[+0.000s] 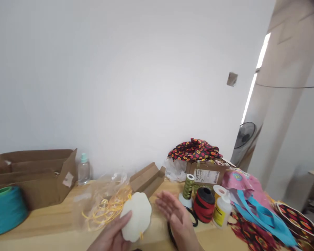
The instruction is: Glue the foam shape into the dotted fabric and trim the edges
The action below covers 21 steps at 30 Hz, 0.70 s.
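My left hand (pixel 112 235) holds a cream, scalloped flat pad (pixel 136 216) by its lower left edge, thumb on its face. A short yellow cord hangs from the pad's bottom. My right hand (pixel 176 218) is beside the pad on the right, palm turned towards it, fingers stretched out and holding nothing. Both hands hover over the wooden table (pixel 49 223). A clear plastic bag with yellow cords (pixel 106 205) lies just left of the pad.
A teal thread cone (pixel 5 209) and an open cardboard box (pixel 34 174) stand at the left. A small bottle (pixel 83 169), a gold spool (pixel 188 190), a red ribbon roll (pixel 204 204), a glue bottle (pixel 222 211) and patterned fabrics (pixel 195 149) crowd the right.
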Tool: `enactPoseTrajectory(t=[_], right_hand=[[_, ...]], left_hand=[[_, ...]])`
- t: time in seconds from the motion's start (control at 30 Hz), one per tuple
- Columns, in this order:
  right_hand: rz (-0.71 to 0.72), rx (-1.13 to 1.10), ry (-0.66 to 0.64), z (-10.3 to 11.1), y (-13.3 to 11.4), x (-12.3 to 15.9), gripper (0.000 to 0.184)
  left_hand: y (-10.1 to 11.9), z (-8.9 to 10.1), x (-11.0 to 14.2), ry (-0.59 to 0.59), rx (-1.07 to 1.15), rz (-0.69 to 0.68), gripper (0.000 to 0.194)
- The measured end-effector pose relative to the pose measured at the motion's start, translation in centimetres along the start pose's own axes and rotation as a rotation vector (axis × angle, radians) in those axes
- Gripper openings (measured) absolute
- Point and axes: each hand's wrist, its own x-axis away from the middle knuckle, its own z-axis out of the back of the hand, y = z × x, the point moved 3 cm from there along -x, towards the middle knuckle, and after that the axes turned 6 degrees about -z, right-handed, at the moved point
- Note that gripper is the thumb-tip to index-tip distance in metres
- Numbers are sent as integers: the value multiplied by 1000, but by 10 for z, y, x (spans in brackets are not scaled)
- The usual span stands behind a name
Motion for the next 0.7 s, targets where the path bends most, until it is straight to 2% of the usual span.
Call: enactPoseTrajectory(t=[0.07,0.13,0.2,0.37,0.5,0.6,0.7], right_hand=[[117,220,142,11,-12,-2,37],[163,332,247,18,-22,-2,15],[216,441,312,21,-28,-1,8],[374,674,461,34,-41,-9,6],[480,780,686,58,-69,-10,9],[513,794,903,79,-89,7,21],[445,775,1054,101,-92,33,39]], left_hand=[[11,14,-8,63,-74,-111,64],[14,25,-13,77,-101,-142,65],[14,32,-14,69,-85,-153,65],[16,35,-13,45,8,-157,66],[13,40,-16,-40,28,-92,61],[10,45,-19,-68,-29,-105,58],[7,45,-20,-69,-57,-100,58]])
